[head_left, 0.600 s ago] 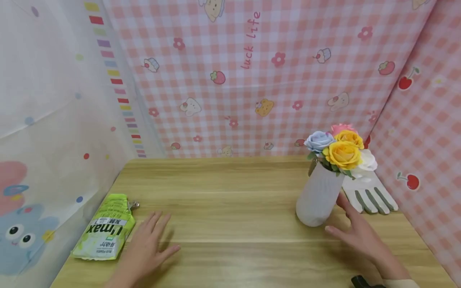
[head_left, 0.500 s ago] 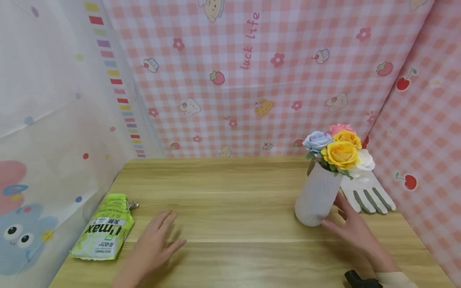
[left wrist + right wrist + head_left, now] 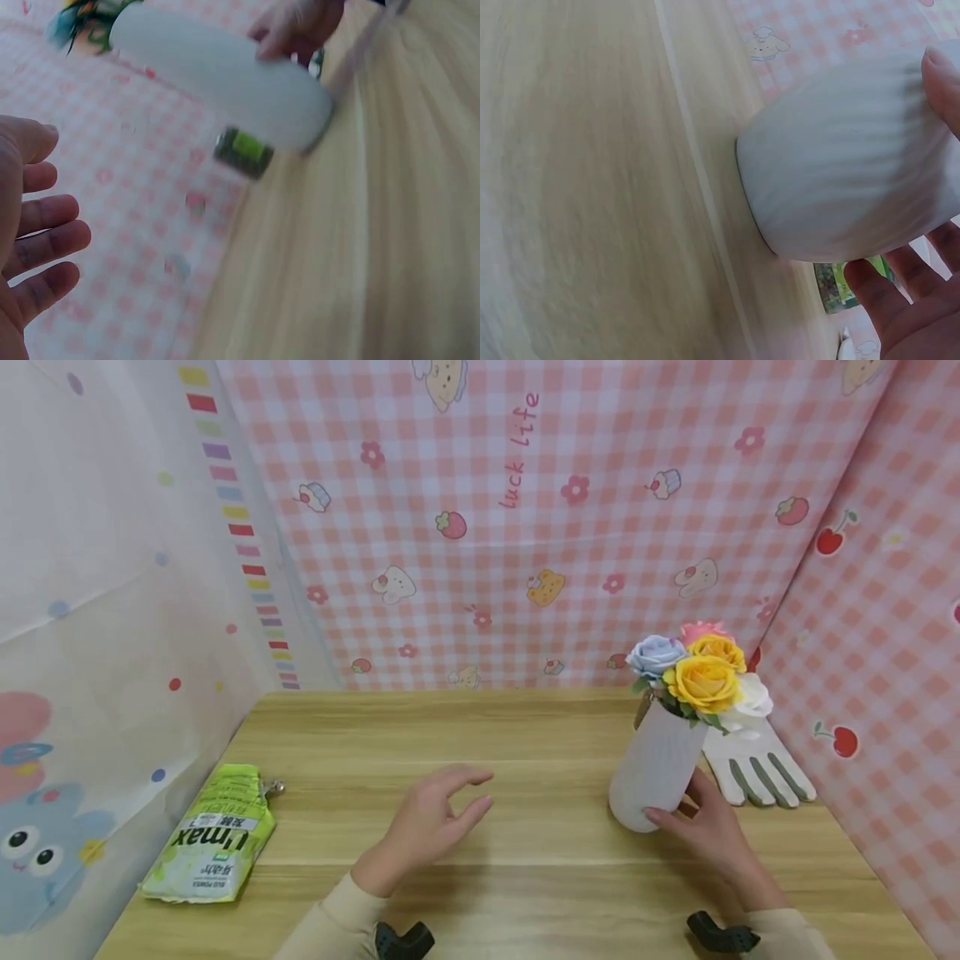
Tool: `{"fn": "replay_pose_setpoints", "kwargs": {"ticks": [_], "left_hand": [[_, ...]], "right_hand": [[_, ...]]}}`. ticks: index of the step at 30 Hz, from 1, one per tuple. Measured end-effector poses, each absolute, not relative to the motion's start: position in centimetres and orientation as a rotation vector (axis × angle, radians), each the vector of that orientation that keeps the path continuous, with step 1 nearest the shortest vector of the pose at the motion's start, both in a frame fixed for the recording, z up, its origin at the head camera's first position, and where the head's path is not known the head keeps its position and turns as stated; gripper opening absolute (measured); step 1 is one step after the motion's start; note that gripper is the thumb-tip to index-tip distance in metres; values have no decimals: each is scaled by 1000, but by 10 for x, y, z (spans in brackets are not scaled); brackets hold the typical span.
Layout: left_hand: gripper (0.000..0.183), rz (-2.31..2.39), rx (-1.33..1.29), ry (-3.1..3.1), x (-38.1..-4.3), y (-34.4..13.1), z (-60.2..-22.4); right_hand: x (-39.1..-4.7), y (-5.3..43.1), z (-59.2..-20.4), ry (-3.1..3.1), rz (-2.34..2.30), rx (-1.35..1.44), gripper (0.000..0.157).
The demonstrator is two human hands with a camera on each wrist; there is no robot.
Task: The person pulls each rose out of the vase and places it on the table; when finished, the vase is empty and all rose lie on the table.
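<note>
A white ribbed vase (image 3: 654, 768) stands at the right of the table, holding artificial roses (image 3: 705, 683) in yellow, blue, pink and white. Around its lower right side my right hand (image 3: 708, 835) has its thumb on the front and its fingers behind. In the right wrist view the thumb overlaps the vase (image 3: 840, 157), and the fingers (image 3: 874, 289) curve along its other side. My left hand (image 3: 423, 817) hovers over the middle of the table, left of the vase, fingers loosely bent and holding nothing. The left wrist view shows those fingers (image 3: 56, 240) spread apart.
A green and white pouch (image 3: 213, 839) with a metal clip (image 3: 276, 787) lies at the left. Behind the vase lies a white glove with grey-green stripes (image 3: 761, 768). A small dark package with a green label (image 3: 244, 154) is beyond the vase. Patterned cloth (image 3: 480, 552) encloses the table.
My left hand has moved from beside the pouch to the right, toward the vase. My right hand has closed in around the vase, its thumb now on the front. The vase stays in place.
</note>
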State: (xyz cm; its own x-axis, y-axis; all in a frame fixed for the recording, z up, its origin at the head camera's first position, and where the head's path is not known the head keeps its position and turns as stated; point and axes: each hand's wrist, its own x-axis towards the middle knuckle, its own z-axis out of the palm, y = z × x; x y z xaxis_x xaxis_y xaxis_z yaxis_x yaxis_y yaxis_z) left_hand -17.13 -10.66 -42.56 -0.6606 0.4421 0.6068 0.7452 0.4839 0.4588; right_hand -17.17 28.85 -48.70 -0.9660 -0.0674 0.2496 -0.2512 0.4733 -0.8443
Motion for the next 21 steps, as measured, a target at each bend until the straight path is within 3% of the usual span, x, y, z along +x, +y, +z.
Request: {"fn": "replay_pose_setpoints", "kwargs": {"ticks": [7, 21], "left_hand": [[22, -1158, -1107, -2248, -199, -54, -406], [14, -1372, -1102, -2104, -236, 48, -366]], "right_hand": [[-178, 278, -493, -2474, 1516, 239, 78], [-190, 260, -506, -2376, 1609, 187, 79]]}}
